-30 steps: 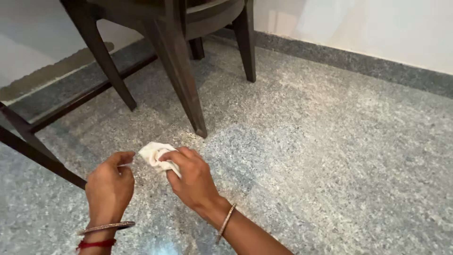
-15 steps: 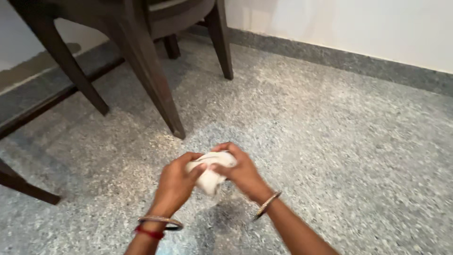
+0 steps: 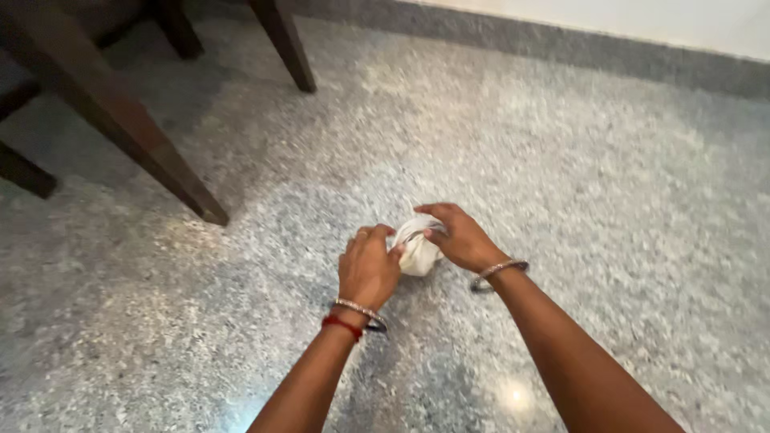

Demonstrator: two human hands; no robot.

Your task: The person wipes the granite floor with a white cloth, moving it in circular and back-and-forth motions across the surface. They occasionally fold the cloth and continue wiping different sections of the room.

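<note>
A small white cloth, bunched into a wad, sits between both my hands just above the speckled grey floor. My left hand grips its left side with curled fingers; a metal bangle and a red thread circle that wrist. My right hand pinches the cloth's top and right side, a thin bangle on its wrist. Whether the cloth touches the floor I cannot tell.
Dark wooden chair legs slant across the upper left, one more leg at the top. A grey stone skirting runs along the white wall at the far edge.
Both hands closed onto the cloth and carried it right, away from the chair leg, and lower toward the floor. The view has tilted down, so less of the chair shows.
</note>
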